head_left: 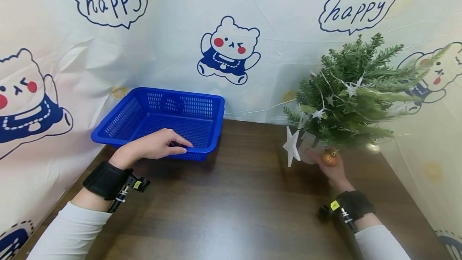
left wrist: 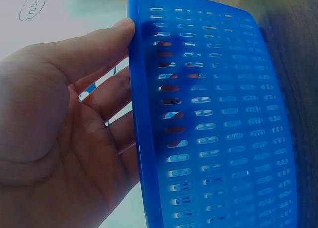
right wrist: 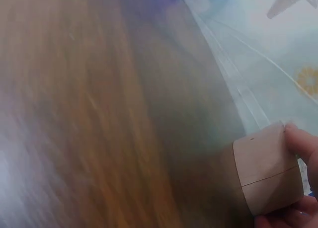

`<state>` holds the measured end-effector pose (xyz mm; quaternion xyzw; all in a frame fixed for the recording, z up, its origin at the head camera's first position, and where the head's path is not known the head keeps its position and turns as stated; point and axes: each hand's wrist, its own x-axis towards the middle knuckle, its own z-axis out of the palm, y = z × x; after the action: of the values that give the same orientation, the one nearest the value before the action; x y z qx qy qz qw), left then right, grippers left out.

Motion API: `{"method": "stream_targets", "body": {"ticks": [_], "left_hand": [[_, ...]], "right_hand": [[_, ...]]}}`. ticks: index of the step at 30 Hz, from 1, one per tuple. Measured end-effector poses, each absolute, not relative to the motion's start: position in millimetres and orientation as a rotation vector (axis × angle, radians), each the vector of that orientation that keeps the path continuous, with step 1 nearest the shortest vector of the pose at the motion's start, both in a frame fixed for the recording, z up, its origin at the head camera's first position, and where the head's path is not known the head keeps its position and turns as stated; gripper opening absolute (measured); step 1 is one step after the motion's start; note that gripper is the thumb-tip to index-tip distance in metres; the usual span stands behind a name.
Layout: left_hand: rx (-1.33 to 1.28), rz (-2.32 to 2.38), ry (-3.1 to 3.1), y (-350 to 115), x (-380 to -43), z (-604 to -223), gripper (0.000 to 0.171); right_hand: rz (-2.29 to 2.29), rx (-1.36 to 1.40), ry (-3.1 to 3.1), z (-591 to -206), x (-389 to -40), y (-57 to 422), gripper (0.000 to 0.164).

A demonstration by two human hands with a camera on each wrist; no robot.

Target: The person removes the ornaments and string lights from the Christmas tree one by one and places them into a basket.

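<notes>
A blue slotted plastic basket [head_left: 177, 92] sits at the back left of the table. My left hand [head_left: 155, 144] pinches its near rim, thumb on one face and fingers behind the wall, as the left wrist view shows. On the right is a small artificial Christmas tree [head_left: 346, 111], leaning to the right, with white stars and an orange ball [head_left: 329, 158]. My right hand [head_left: 333, 171] grips its pale round base [right wrist: 268, 173], which seems raised off the table. A larger white star [head_left: 291, 147] hangs low on the tree's left side.
Both things are on or over a brown wooden table [head_left: 231, 196]. A printed curtain [head_left: 173, 51] with bears and "happy" bubbles closes off the back and sides, close behind the basket and tree. Thin wires [head_left: 249, 112] run along it near the tree.
</notes>
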<state>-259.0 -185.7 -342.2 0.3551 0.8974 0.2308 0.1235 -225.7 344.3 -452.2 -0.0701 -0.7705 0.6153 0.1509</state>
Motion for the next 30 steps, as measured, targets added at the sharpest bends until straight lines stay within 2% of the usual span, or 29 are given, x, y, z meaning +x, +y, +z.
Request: {"method": "stream_targets", "body": {"ticks": [2,5,10,16,20,27,30], "left_hand": [[1.036,0.673,2.616,-186.0,-258.8,-342.0,0.033],[1.035,0.673,2.613,-186.3,-258.4,-341.9,0.033],[1.037,0.670,2.619,-186.7,-257.9,-342.2,0.033],[1.045,0.664,2.624,-186.6,-257.5,-342.3,0.033],[1.044,0.668,2.621,-186.8,-257.3,-342.7,0.033],[1.050,0.681,2.614,-186.3,-257.6,-342.8,0.033],[1.054,0.686,2.607,-185.9,-257.7,-342.6,0.033]], "right_hand": [[1.887,0.001,-2.075,-455.3,-224.8,339.5,0.042],[1.773,0.158,-2.064,-459.9,-225.6,333.3,0.040],[1.292,-0.078,-2.395,-459.1,-232.0,319.8,0.045],[1.224,-0.155,-2.520,-454.6,-238.4,299.5,0.041],[1.156,-0.160,-2.581,-451.7,-238.1,286.5,0.043],[1.084,-0.242,-2.651,-450.5,-238.5,268.5,0.055],[1.061,-0.236,-2.661,-449.1,-238.4,262.1,0.050]]}}
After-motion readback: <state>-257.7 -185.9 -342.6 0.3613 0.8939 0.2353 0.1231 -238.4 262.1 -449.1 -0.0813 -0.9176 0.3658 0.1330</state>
